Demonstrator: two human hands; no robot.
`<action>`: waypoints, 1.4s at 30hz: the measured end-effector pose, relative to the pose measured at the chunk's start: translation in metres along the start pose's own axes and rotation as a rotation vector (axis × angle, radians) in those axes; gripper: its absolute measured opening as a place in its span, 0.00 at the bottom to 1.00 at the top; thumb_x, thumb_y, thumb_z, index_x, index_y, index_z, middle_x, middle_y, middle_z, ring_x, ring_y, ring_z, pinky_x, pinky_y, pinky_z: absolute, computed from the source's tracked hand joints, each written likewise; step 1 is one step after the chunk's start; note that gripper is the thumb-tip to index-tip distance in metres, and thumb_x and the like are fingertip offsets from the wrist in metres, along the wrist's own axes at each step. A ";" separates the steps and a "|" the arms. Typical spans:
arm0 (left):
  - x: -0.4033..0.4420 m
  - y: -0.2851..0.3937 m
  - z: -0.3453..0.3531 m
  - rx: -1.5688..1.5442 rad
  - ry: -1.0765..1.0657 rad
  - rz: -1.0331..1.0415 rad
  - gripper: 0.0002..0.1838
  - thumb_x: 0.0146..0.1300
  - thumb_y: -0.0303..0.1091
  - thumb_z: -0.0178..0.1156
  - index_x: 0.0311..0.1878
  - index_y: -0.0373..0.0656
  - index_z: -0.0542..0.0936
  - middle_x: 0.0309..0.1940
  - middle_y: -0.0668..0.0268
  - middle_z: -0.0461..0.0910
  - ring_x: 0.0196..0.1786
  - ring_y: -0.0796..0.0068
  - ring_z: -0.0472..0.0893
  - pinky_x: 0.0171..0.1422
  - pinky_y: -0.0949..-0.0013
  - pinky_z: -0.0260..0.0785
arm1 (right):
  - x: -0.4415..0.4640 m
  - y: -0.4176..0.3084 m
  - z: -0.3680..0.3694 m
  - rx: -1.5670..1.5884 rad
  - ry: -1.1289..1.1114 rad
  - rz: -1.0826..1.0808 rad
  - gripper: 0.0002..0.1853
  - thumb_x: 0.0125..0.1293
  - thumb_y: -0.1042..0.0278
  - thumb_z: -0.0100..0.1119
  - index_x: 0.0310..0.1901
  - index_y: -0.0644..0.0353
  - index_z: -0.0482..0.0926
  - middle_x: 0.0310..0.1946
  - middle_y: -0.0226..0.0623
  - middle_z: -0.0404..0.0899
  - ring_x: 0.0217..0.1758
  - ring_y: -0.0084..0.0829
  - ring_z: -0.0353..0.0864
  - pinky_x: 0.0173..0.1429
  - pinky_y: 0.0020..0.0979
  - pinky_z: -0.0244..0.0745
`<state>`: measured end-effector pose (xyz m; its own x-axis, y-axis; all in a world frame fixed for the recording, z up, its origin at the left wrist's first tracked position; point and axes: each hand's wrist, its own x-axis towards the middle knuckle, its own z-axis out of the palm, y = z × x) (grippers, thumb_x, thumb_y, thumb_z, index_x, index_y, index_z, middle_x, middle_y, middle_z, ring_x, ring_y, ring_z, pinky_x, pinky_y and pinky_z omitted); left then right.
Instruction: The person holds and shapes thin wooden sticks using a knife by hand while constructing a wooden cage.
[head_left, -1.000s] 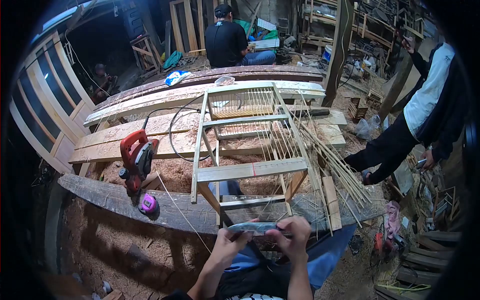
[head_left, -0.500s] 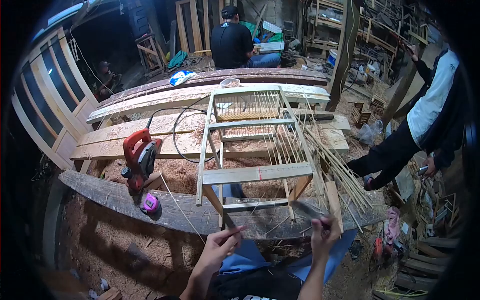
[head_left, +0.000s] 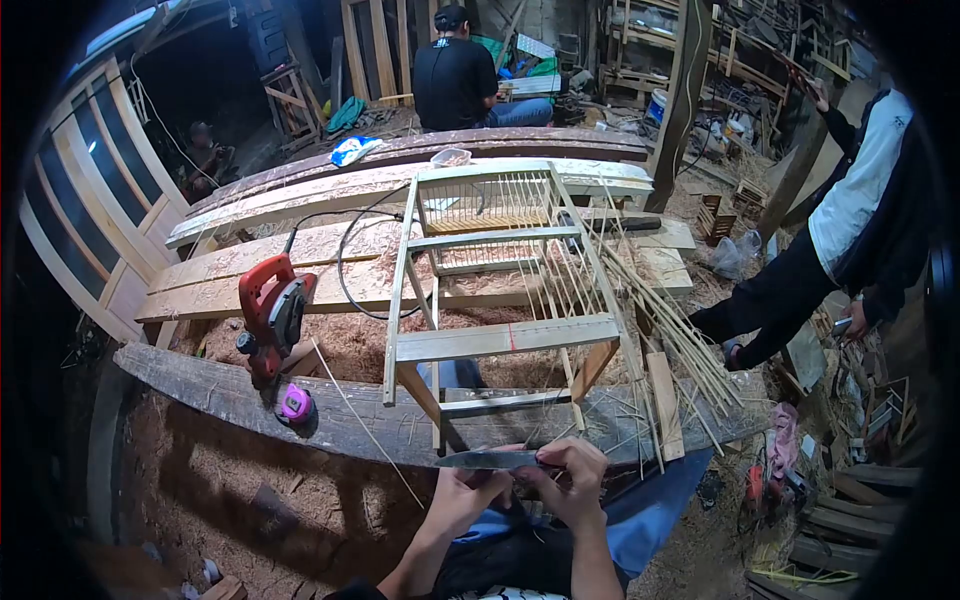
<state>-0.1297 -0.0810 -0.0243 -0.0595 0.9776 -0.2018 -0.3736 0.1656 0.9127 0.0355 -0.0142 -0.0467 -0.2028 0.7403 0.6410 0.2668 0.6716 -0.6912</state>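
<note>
A knife (head_left: 488, 460) lies crosswise just in front of the near plank, its blade pointing left. My right hand (head_left: 575, 485) is closed round its handle end. Below the blade, my left hand (head_left: 462, 500) has its fingers pressed together close to the blade; what it holds, if anything, is hidden. Beyond my hands stands a wooden frame (head_left: 480, 342) with thin slats, its near legs by the worn plank (head_left: 350, 408). Thin bamboo sticks (head_left: 690, 345) lie in a bundle to its right.
A red power planer (head_left: 272, 315) and a pink tape measure (head_left: 295, 403) sit on the left. Long boards (head_left: 230, 270) with shavings lie behind. One person (head_left: 455, 85) sits at the back, another (head_left: 860, 200) stands at right; a third (head_left: 203, 155) is at far left.
The hands moved apart, with the knife in the right one, then came back together with the blade across them. The view shifted slightly.
</note>
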 end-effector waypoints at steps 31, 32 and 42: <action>-0.003 0.004 -0.008 0.151 0.077 0.191 0.10 0.67 0.26 0.65 0.49 0.33 0.84 0.39 0.65 0.85 0.40 0.83 0.80 0.46 0.77 0.71 | -0.003 0.004 -0.002 -0.126 0.038 -0.030 0.19 0.48 0.56 0.80 0.28 0.55 0.77 0.24 0.30 0.80 0.24 0.35 0.78 0.30 0.34 0.65; -0.003 0.005 -0.006 0.097 0.090 0.151 0.11 0.68 0.25 0.64 0.52 0.33 0.83 0.42 0.65 0.86 0.43 0.82 0.81 0.50 0.76 0.72 | -0.002 -0.001 -0.002 -0.116 0.006 -0.009 0.19 0.48 0.57 0.80 0.28 0.57 0.77 0.24 0.31 0.80 0.25 0.35 0.79 0.30 0.33 0.67; -0.004 0.002 -0.005 0.027 0.099 0.130 0.15 0.67 0.24 0.64 0.56 0.34 0.82 0.38 0.70 0.84 0.30 0.91 0.70 0.32 0.82 0.59 | -0.002 -0.006 0.005 -0.085 -0.006 -0.002 0.18 0.48 0.61 0.81 0.28 0.60 0.79 0.25 0.33 0.81 0.26 0.34 0.81 0.31 0.32 0.72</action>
<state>-0.1351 -0.0856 -0.0231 -0.1977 0.9736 -0.1139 -0.3315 0.0430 0.9425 0.0297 -0.0195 -0.0449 -0.2090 0.7396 0.6398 0.3457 0.6679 -0.6591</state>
